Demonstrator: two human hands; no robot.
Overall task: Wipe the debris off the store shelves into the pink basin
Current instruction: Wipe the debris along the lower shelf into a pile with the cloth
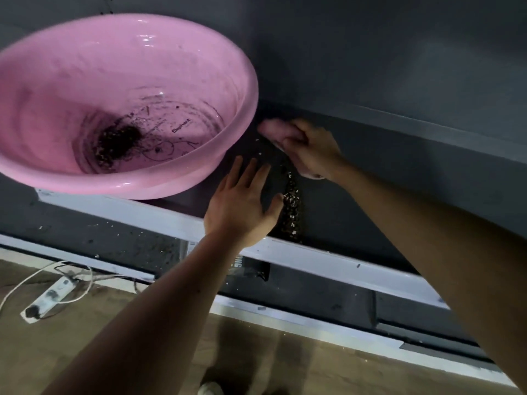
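A large pink basin (125,67) sits on the dark shelf (356,195) at the left, with dark debris (117,143) gathered in its bottom. To its right my right hand (310,149) grips a pink cloth (278,131) pressed to the shelf near the back. My left hand (242,201) lies flat and open on the shelf, fingers spread. A line of crumbs (291,209) runs from the cloth to the shelf's front edge, right beside my left thumb.
The shelf's white front rail (342,263) runs diagonally across. A lower shelf (108,238) carries scattered crumbs. On the wooden floor at the lower left lies a white power strip (48,297) with its cable. A shoe tip (209,389) shows at the bottom.
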